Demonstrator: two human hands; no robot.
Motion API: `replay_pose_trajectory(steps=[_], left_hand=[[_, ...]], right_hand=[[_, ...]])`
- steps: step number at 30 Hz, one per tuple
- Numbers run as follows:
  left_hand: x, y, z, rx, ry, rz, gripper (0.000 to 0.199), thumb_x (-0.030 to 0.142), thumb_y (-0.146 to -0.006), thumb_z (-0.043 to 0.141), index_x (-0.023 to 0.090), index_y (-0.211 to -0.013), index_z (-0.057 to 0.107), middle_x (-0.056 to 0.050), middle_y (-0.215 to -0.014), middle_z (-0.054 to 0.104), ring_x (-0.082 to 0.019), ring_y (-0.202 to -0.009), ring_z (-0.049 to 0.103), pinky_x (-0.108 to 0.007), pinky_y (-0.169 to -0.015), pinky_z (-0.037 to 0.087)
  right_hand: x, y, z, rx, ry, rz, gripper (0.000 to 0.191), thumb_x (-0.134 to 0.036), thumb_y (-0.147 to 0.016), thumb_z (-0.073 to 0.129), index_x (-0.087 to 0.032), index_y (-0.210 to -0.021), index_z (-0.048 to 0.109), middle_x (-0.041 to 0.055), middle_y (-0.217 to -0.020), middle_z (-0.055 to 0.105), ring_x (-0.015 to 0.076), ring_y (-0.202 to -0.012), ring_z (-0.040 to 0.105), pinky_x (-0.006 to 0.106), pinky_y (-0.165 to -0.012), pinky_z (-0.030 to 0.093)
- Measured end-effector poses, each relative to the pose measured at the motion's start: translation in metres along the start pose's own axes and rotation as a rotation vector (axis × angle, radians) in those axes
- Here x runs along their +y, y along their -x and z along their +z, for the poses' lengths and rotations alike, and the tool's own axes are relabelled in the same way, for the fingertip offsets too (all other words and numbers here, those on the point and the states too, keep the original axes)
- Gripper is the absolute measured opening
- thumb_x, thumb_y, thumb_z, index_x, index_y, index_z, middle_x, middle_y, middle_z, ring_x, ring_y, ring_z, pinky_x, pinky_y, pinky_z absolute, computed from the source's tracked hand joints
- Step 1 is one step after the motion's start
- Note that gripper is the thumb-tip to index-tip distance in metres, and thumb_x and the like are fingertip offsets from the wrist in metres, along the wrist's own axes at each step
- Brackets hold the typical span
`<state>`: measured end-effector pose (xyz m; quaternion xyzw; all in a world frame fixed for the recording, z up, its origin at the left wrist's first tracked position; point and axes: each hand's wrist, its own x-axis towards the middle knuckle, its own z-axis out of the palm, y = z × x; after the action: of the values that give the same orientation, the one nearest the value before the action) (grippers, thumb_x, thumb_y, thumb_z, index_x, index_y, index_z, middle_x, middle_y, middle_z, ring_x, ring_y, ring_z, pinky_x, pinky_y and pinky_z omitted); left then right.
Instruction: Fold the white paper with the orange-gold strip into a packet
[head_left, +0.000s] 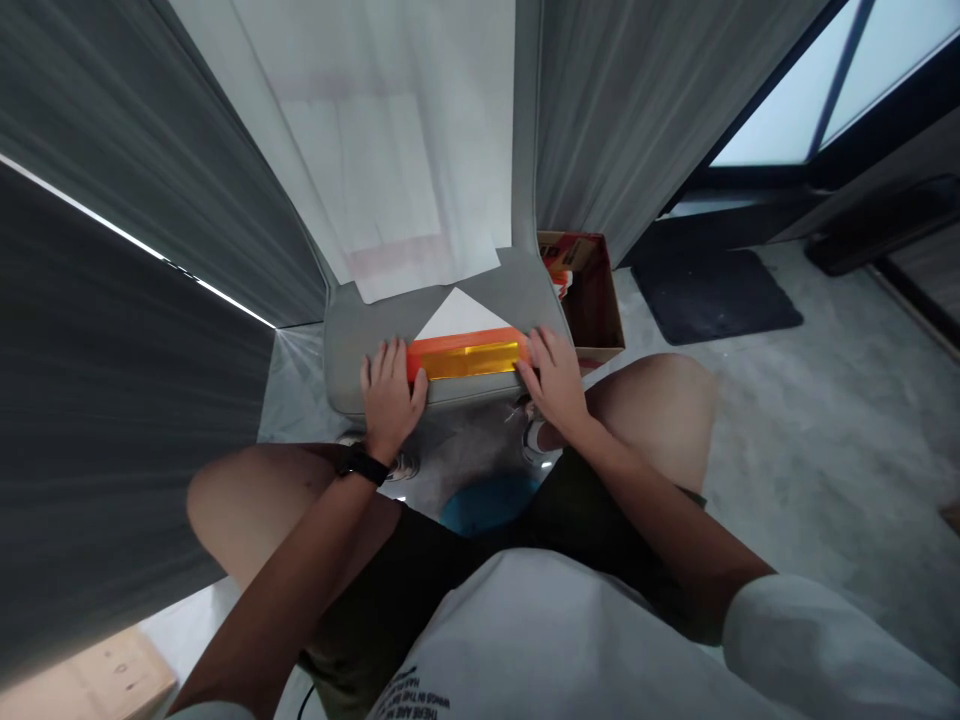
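Note:
An orange-and-gold folded sheet (469, 361) with a white triangular flap (456, 312) pointing away from me lies near the front edge of a grey padded seat (367, 318). My left hand (391, 392) rests at the sheet's left end, its fingers stretched over the seat and its thumb by the gold strip. At the right end, my right hand (553, 378) presses with spread fingers, the thumb touching the corner of the gold strip. Both hands lie flat rather than gripping. Behind the flap, a large white sheet (397, 190) drapes down onto the seat.
Right of the seat, an open cardboard box (600, 305) holds orange-and-white pieces. A dark mat (716, 295) lies on the floor farther right. Grey curtains (172, 120) hang on both sides. Something blue (489, 502) is below, between my legs. A wooden piece (94, 680) is at lower left.

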<state>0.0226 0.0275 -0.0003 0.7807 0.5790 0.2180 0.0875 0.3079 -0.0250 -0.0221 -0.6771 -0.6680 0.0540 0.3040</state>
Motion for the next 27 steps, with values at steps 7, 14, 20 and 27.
replay_pose_trajectory(steps=[7,14,20,27], left_hand=[[-0.008,-0.001,0.003,0.239,0.173,-0.214,0.061,0.058,-0.093,0.063,0.012,-0.134,0.058,-0.023,-0.144,0.053,-0.037,-0.141,0.049,-0.052,-0.122,0.038],[-0.016,0.006,0.005,0.235,0.183,-0.284,0.045,0.057,-0.088,0.07,0.018,-0.107,0.059,-0.018,-0.132,0.052,-0.035,-0.133,0.048,-0.052,-0.121,0.035],[-0.015,0.003,0.008,0.246,0.162,-0.294,0.029,0.048,-0.094,0.062,0.021,-0.088,0.057,-0.016,-0.124,0.055,-0.034,-0.127,0.05,-0.052,-0.119,0.035],[-0.01,-0.002,0.007,0.273,0.077,-0.347,0.027,0.045,-0.093,0.064,0.02,-0.101,0.063,-0.016,-0.116,0.06,-0.034,-0.122,0.053,-0.052,-0.115,0.04]], right_hand=[[0.001,0.022,0.003,0.266,-0.208,0.368,0.042,-0.061,-0.091,0.068,-0.022,-0.105,0.072,0.0172,-0.144,0.057,0.0321,-0.139,0.051,0.055,-0.12,0.039],[-0.01,0.024,0.008,0.277,-0.31,0.469,0.032,-0.053,-0.086,0.075,-0.022,-0.094,0.076,0.0165,-0.152,0.051,0.0337,-0.145,0.045,0.054,-0.123,0.032],[-0.011,0.023,0.014,0.315,-0.325,0.482,0.029,-0.05,-0.093,0.067,-0.021,-0.093,0.074,0.0165,-0.15,0.053,0.0323,-0.144,0.045,0.054,-0.123,0.031],[-0.013,0.019,0.018,0.355,-0.283,0.502,0.022,-0.043,-0.093,0.067,-0.022,-0.088,0.07,0.0151,-0.144,0.053,0.0309,-0.141,0.046,0.054,-0.122,0.032]])
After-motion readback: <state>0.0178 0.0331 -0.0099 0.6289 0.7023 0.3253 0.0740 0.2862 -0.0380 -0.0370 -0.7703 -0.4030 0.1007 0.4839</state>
